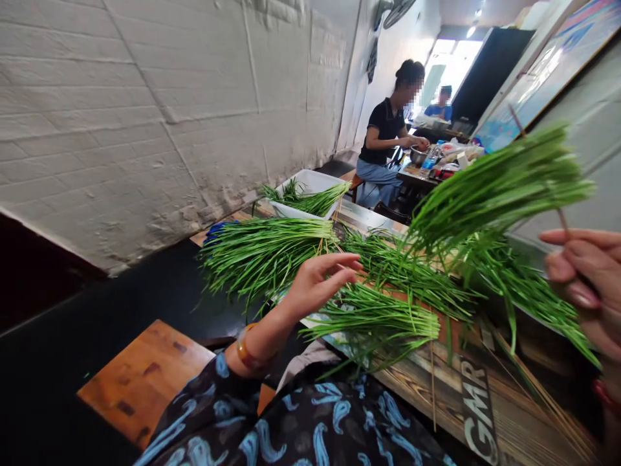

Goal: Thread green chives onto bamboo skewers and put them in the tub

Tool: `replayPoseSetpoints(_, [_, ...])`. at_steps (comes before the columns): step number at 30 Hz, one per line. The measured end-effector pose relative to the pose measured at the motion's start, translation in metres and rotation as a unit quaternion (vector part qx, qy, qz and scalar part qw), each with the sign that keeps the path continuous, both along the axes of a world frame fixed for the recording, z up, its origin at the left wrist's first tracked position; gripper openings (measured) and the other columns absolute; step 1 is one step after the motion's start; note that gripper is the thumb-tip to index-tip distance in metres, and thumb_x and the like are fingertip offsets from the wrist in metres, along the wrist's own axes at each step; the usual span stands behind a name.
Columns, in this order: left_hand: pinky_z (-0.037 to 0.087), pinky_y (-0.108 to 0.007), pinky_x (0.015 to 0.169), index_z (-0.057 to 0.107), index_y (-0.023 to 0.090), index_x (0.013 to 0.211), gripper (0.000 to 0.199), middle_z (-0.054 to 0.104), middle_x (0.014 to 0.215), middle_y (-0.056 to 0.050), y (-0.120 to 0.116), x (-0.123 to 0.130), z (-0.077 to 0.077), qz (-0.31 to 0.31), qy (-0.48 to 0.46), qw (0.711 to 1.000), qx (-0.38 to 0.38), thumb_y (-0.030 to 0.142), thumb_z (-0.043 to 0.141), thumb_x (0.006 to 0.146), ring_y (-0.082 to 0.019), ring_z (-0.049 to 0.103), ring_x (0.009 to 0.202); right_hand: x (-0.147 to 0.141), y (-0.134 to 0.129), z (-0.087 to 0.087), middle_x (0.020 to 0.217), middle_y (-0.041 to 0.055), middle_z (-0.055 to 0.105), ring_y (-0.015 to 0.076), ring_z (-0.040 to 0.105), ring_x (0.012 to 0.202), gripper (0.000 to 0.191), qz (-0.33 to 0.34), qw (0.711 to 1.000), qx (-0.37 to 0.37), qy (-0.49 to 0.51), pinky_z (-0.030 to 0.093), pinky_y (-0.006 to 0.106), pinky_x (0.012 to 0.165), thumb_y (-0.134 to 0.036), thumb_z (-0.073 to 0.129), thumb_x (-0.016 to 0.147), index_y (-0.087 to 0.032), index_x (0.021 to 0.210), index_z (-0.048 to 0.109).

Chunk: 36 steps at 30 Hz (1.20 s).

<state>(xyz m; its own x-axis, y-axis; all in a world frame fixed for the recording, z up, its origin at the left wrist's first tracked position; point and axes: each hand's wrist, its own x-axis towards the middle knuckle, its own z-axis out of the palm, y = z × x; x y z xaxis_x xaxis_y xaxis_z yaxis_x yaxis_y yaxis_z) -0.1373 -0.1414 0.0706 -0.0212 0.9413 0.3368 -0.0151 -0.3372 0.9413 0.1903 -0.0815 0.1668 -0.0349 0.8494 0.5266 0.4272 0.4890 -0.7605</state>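
At the right edge my right hand (589, 278) is closed on the end of a thin wooden skewer. A bundle of garlic chives (504, 178) is threaded on it, raised above the table, green ends drooping to the left. My left hand (323, 278) reaches over the table's near side, thumb and fingers apart, with nothing visible in it. Beneath and to its right lies a skewered chive bundle (383, 323), and behind it another chive bundle (272, 246). Loose chives (407, 265) lie in the middle, partly behind the raised bundle.
A white tray (315, 181) with chives stands at the back. Bare skewers (538, 388) lie on the wooden table (412, 382) at right. A wooden stool (145, 382) is at lower left. Beyond, a person (385, 136) sits working at another table; one more person (440, 107) is farther back.
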Motion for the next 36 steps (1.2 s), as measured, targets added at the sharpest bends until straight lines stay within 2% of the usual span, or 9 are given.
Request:
replayPoseSetpoints(6, [0.055,-0.028,0.075,0.074,0.019,0.105,0.026,0.075,0.092,-0.005,-0.017,-0.049,0.0,0.192,-0.087,0.977,0.044,0.034,0.071,0.084,-0.014,0.07,0.072,-0.149,-0.016,0.05,0.06,-0.0051,0.05,-0.0002,0.034,0.042,0.01,0.204,0.959,-0.105,0.168,0.021,0.016,0.038,-0.013,0.057,0.09,-0.015,0.089,0.067])
replayPoseSetpoints(9, [0.054,-0.027,0.076,0.072,0.019,0.11,0.03,0.074,0.096,-0.005,-0.023,-0.064,0.0,0.266,-0.09,0.957,0.077,0.034,0.071,0.084,-0.013,0.069,0.074,-0.206,-0.011,0.057,0.064,-0.0079,0.047,-0.0019,0.036,0.043,0.014,0.301,0.92,-0.123,0.218,0.025,0.012,0.04,-0.014,0.046,0.098,-0.016,0.099,0.06])
replayPoseSetpoints(12, [0.055,-0.026,0.079,0.071,0.019,0.112,0.032,0.074,0.097,-0.005,-0.025,-0.077,-0.005,0.32,-0.094,0.938,0.091,0.034,0.072,0.083,-0.013,0.069,0.077,-0.255,0.001,0.039,0.074,-0.006,0.052,-0.0001,0.044,0.049,0.013,0.341,0.892,-0.169,0.243,0.03,0.011,0.043,-0.022,0.045,0.1,-0.02,0.107,0.056])
replayPoseSetpoints(16, [0.055,-0.028,0.083,0.068,0.017,0.114,0.036,0.073,0.102,-0.006,-0.016,-0.097,-0.027,0.338,-0.081,0.935,0.067,0.035,0.071,0.083,-0.014,0.069,0.081,-0.304,0.022,-0.027,0.065,-0.0067,0.052,0.0032,0.042,0.047,0.01,0.308,0.822,-0.318,0.36,0.03,0.013,0.039,-0.015,0.047,0.097,-0.02,0.092,0.054])
replayPoseSetpoints(20, [0.054,-0.032,0.089,0.06,0.016,0.126,0.049,0.07,0.111,-0.01,0.002,-0.118,-0.06,0.336,-0.026,0.941,-0.008,0.039,0.069,0.083,-0.018,0.068,0.094,-0.315,0.032,-0.104,0.055,-0.0077,0.052,0.0025,0.042,0.042,0.017,0.19,0.783,-0.434,0.404,0.032,0.011,0.039,-0.009,0.051,0.092,-0.018,0.078,0.049])
replayPoseSetpoints(23, [0.051,-0.038,0.096,0.056,0.016,0.131,0.052,0.067,0.12,-0.013,0.012,-0.128,-0.074,0.349,0.078,0.934,-0.019,0.038,0.065,0.085,-0.022,0.066,0.107,-0.307,0.033,-0.137,0.056,-0.0074,0.055,0.0025,0.046,0.043,0.018,0.177,0.775,-0.449,0.407,0.036,0.011,0.041,-0.012,0.057,0.089,-0.018,0.076,0.047])
replayPoseSetpoints(27, [0.043,-0.046,0.108,0.052,0.016,0.138,0.056,0.059,0.136,-0.016,0.028,-0.131,-0.067,0.358,0.334,0.869,0.071,0.038,0.062,0.087,-0.028,0.056,0.125,-0.298,0.034,-0.146,0.061,-0.0053,0.061,0.0037,0.052,0.046,0.012,0.193,0.767,-0.465,0.398,0.039,0.011,0.041,-0.016,0.058,0.09,-0.018,0.08,0.052])
replayPoseSetpoints(32, [0.031,-0.049,0.118,0.042,0.008,0.145,0.076,0.034,0.157,-0.024,0.079,-0.131,-0.052,0.214,0.54,0.811,0.069,0.048,0.064,0.085,-0.036,0.034,0.145,-0.286,0.031,-0.143,0.073,-0.0009,0.07,0.0081,0.063,0.06,0.015,0.225,0.76,-0.48,0.377,0.051,0.016,0.053,-0.008,0.06,0.086,-0.018,0.097,0.058])
replayPoseSetpoints(36, [0.028,-0.057,0.116,0.04,0.008,0.147,0.066,0.035,0.157,-0.023,0.125,-0.128,-0.061,0.16,0.605,0.779,0.034,0.044,0.051,0.093,-0.038,0.034,0.145,-0.243,0.014,-0.145,0.101,0.0061,0.073,0.0112,0.069,0.08,0.027,0.3,0.82,-0.404,0.274,0.057,0.023,0.071,-0.012,0.062,0.085,-0.016,0.112,0.063])
